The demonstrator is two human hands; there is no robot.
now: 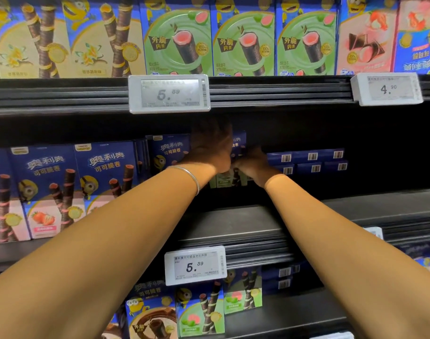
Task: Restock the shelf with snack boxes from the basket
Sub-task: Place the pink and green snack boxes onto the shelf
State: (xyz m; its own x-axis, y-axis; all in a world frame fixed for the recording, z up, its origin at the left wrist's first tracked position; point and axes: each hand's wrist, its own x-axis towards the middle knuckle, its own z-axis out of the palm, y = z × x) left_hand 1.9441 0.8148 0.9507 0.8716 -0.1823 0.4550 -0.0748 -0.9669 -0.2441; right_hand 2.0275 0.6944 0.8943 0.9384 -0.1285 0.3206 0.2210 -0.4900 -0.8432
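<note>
Shelving (62,94) of black metal is seen in three tiers across the frame. Tall yellow cardboard boxes printed with wafer rolls (25,45) are ranged upright at upper left. Below them, at mid-left, dark blue cardboard boxes with pink strawberry panels (47,187) are stood upright along the middle tier.

A white electronic price tag reading 5.39 (169,93) is clipped to the top tier's rail left of centre, under green-fronted cardboard boxes (177,40). A second white tag with the same price (195,265) is clipped to the middle tier's rail at lower centre, above blue boxes with green guava panels (199,311).

A thin silver bangle (189,174) is worn on the left wrist. The left hand (209,148) is laid over the front of an upright dark blue snack box with a green lower panel (238,143), set deep in the middle tier at frame centre; its fingers are lost in shadow and blur, so the grip cannot be told. The right hand (253,165), just beside it, is curled round the same box's right edge.

Flat-stacked dark blue boxes with white barcode ends (307,162) are piled right of centre, just beside the right hand. A pink-fronted cardboard box (365,45) is stood at upper right, above a white tag reading 4.90 (386,88).
</note>
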